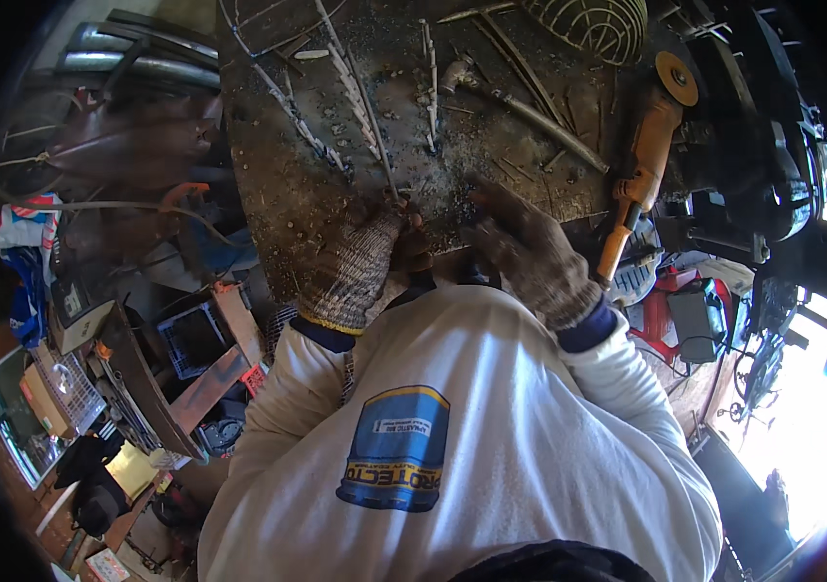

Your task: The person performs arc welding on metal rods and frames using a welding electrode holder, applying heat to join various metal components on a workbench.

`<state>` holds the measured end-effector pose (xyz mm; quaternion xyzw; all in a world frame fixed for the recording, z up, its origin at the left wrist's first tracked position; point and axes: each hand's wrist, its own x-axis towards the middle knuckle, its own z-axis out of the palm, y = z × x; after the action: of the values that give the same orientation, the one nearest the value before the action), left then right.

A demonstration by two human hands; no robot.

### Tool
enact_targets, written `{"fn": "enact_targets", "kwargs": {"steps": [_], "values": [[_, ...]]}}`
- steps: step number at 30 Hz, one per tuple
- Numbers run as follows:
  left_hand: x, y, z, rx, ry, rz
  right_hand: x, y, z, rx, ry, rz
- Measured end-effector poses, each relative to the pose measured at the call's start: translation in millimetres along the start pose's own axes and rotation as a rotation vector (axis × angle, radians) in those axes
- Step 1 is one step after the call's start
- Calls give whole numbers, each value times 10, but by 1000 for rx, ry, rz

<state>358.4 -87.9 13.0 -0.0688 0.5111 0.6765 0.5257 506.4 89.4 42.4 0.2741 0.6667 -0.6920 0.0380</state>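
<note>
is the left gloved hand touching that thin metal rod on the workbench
Touching. The head view shows the left hand with its gloved fingers closed around the near end of the thin metal rod.

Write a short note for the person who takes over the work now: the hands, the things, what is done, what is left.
Left hand: gloved, closed on the near end of a thin rod lying on the bench.
Right hand: gloved, flat on the bench, holding nothing.
Grinder: lies at the right, untouched. Hammer lies behind.
Done: several welded rod pieces lie on the bench.
Left: the rod in hand is not yet set down or joined, as far as I can see.
</note>
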Motion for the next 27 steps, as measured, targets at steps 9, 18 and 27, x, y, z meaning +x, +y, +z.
{"fn": "enact_targets", "kwargs": {"steps": [9,18,27], "values": [[-92,139,120,463,86,214,800,-116,412,-241,-48,-167],[-98,215,42,1287,126,786,820,-51,447,-127,-87,-169],[-29,74,-78,1117,77,717,829,-52,419,100,-153,-152]]}}
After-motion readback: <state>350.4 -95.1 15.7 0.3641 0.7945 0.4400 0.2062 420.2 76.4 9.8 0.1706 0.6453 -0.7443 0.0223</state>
